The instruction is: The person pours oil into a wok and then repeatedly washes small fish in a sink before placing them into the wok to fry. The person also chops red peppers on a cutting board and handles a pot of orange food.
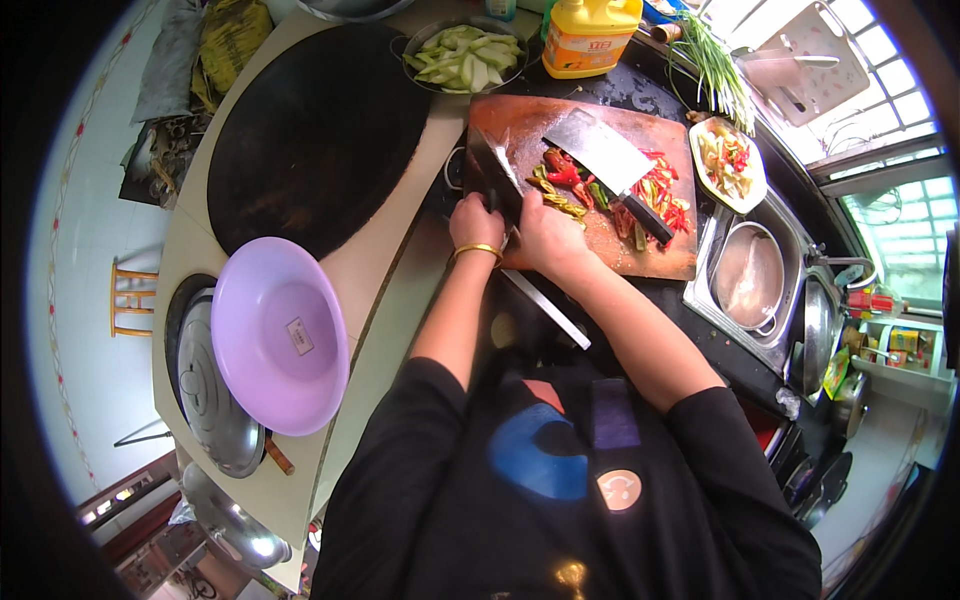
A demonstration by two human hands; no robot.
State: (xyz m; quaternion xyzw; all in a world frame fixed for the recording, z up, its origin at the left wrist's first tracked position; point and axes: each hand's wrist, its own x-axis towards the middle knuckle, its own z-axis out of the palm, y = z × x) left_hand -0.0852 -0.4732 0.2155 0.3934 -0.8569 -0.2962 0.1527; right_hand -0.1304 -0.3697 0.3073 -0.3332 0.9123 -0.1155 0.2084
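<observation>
My left hand (478, 225), with a gold bangle at the wrist, grips a dark flat object (491, 169) with a bright glossy edge. What it is cannot be told. My right hand (553, 234) holds the same object from its near right side. Both hands are over the left part of a wooden cutting board (600, 259). A cleaver (600, 152) lies flat on the board, its black handle pointing toward the lower right. Cut red peppers (664, 199) and green pepper strips (555, 199) lie around and partly under its blade.
Beyond the board stand a metal bowl of sliced green vegetable (465, 60) and a yellow jug (592, 37). To the right are a plate of chopped food (727, 166), scallions (712, 67) and a sink (701, 289). A purple basin (277, 337) and a large wok opening (315, 135) are left.
</observation>
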